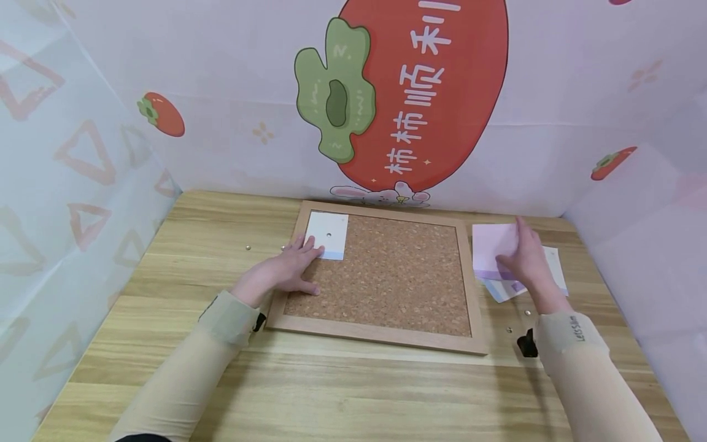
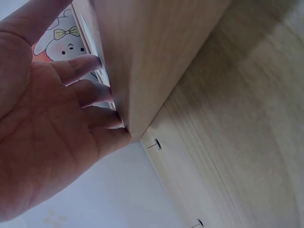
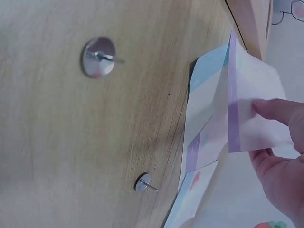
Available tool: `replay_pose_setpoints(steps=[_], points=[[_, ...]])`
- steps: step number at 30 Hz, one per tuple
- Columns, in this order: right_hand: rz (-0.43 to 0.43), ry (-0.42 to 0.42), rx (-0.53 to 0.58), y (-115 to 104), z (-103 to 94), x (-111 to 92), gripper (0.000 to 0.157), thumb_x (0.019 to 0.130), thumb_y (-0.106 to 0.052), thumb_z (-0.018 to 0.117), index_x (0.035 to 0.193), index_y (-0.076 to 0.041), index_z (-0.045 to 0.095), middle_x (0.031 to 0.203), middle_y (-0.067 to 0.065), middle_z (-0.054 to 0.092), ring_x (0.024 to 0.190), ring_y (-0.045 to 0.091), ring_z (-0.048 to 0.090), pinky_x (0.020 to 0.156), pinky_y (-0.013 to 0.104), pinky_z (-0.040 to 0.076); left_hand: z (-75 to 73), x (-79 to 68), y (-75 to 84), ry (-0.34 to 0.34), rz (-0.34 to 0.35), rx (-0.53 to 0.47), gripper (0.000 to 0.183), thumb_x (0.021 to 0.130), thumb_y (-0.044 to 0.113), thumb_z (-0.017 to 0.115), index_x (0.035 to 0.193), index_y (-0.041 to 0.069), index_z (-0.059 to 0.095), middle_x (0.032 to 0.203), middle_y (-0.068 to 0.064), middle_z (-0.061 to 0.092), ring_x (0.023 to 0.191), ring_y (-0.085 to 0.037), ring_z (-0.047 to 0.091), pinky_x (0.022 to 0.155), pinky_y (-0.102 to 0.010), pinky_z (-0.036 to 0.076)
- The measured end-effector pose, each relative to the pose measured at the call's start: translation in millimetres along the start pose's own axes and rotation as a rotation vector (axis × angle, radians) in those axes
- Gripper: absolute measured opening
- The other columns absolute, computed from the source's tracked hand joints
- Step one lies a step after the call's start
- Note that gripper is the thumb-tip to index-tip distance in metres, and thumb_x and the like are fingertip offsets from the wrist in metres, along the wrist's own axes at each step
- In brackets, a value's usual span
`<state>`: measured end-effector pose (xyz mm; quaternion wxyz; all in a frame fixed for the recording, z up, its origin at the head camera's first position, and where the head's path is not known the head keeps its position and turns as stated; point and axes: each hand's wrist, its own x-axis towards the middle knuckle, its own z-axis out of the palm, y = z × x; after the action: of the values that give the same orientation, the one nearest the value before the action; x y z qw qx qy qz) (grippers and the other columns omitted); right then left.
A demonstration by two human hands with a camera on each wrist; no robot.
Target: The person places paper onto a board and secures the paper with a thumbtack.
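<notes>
- The lilac card (image 1: pixel 488 248), with a darker purple strip along one edge, is near the worktop's back right corner, just beyond the right side of the cork board; the right wrist view shows it tilted up over other cards.
- The right hand (image 1: pixel 527 255) pinches this card, thumb on one face and fingers on the other.
- Under it, overlapping on the worktop (image 1: pixel 353 399), lie a blue-edged card (image 1: pixel 502 290), a purple-edged card (image 3: pixel 208 145) and a second blue-edged card (image 1: pixel 555 270), which reaches toward the right edge.
- Two thumbtacks (image 1: pixel 509 330) lie between these cards and the front right corner, points up in the right wrist view.
- The cork board (image 1: pixel 397 282) lies flat in the middle of the worktop, its wooden frame (image 1: pixel 381 339) near the back edge.
- In the board's back left corner lies a white card (image 1: pixel 336 240) with a blue strip toward the front; a tack (image 1: pixel 328 234) sits in its middle.
- The left hand (image 1: pixel 289 270) rests on the board's left side, fingers spread, fingertips at that card's front left corner.
- Two more tacks (image 1: pixel 248 248) lie left of the board, points up in the left wrist view.
- Behind the back edge rises a pale backdrop (image 1: pixel 243 153) printed with a large red fruit (image 1: pixel 475 73).
</notes>
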<state>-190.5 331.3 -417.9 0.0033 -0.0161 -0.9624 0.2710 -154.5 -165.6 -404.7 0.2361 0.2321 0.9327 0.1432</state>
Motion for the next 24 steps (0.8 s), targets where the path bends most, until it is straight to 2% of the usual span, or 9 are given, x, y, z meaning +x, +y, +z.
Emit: replay_pose_setpoints(steps=[2,5,8,12,14,16,19,21,24], points=[[0.013,0.038,0.041,1,-1.8,-1,0.102,0.081,0.001,0.072,0.158,0.003,0.004,0.141,0.047,0.036,0.125,0.062,0.041,0.106,0.070,0.037,-0.1,-0.3,-0.4,0.001,0.004,-0.004,0.095,0.090,0.040,0.073,0.158,-0.001,0.020,0.164,-0.032,0.001,0.152,-0.052,-0.005,0.123,-0.064,0.007],[0.037,0.057,0.087,4,-4.8,-3,0.094,0.088,-0.001,0.067,0.158,0.002,0.005,0.133,0.046,0.047,0.119,0.059,0.051,0.101,0.066,0.044,0.2,-0.6,-0.7,0.005,0.009,-0.006,0.095,0.090,0.040,0.073,0.157,-0.002,0.020,0.163,-0.032,0.001,0.151,-0.052,-0.004,0.123,-0.064,0.008],[0.072,0.043,0.128,5,-8.4,-5,0.081,0.094,-0.004,0.062,0.157,0.003,0.012,0.129,0.044,0.052,0.117,0.055,0.056,0.098,0.061,0.048,0.5,-0.4,-1.2,0.003,0.004,-0.010,0.095,0.090,0.040,0.073,0.158,-0.001,0.020,0.164,-0.031,0.000,0.152,-0.051,-0.005,0.124,-0.063,0.007],[0.132,0.008,0.182,5,-13.4,-8,0.063,0.099,-0.010,0.058,0.152,0.007,0.028,0.139,0.040,0.048,0.126,0.052,0.053,0.102,0.058,0.048,1.0,-0.8,-1.9,0.003,-0.001,-0.012,0.095,0.090,0.040,0.073,0.158,0.000,0.019,0.164,-0.030,0.000,0.152,-0.050,-0.007,0.124,-0.063,0.006],[0.156,-0.003,0.224,5,-15.4,-8,0.059,0.101,-0.012,0.056,0.150,0.008,0.032,0.143,0.038,0.045,0.130,0.050,0.050,0.095,0.041,0.057,1.2,-1.1,-1.6,0.002,-0.003,-0.017,0.096,0.090,0.040,0.073,0.158,0.000,0.019,0.164,-0.030,-0.001,0.152,-0.050,-0.007,0.124,-0.063,0.006],[0.172,0.000,0.259,5,-17.0,-9,0.057,0.101,-0.014,0.056,0.150,0.007,0.035,0.145,0.036,0.046,0.126,0.046,0.054,0.081,0.025,0.059,1.8,-0.8,-1.8,0.005,-0.001,-0.017,0.096,0.090,0.040,0.073,0.158,0.000,0.019,0.164,-0.030,-0.001,0.152,-0.050,-0.007,0.124,-0.063,0.006],[0.168,0.018,0.281,2,-19.3,-9,0.057,0.101,-0.017,0.056,0.149,0.007,0.036,0.144,0.034,0.048,0.120,0.037,0.058,0.065,0.003,0.045,2.0,-0.7,-1.8,0.006,0.000,-0.019,0.096,0.090,0.040,0.073,0.158,0.000,0.019,0.164,-0.030,-0.001,0.152,-0.050,-0.007,0.124,-0.064,0.006],[0.160,0.024,0.279,-1,-21.1,-8,0.057,0.101,-0.018,0.056,0.149,0.006,0.037,0.144,0.033,0.049,0.121,0.036,0.058,0.067,0.002,0.045,2.3,-0.3,-2.4,0.007,-0.001,-0.019,0.096,0.090,0.040,0.073,0.158,0.000,0.019,0.164,-0.030,-0.001,0.152,-0.050,-0.006,0.124,-0.063,0.006],[0.164,0.022,0.293,-7,-23.1,-8,0.058,0.102,-0.021,0.055,0.150,0.006,0.035,0.146,0.031,0.048,0.131,0.042,0.051,0.071,0.000,0.045,2.8,-0.1,-2.9,0.007,-0.001,-0.021,0.096,0.090,0.040,0.073,0.158,0.000,0.019,0.164,-0.030,-0.001,0.152,-0.050,-0.007,0.124,-0.063,0.006]])
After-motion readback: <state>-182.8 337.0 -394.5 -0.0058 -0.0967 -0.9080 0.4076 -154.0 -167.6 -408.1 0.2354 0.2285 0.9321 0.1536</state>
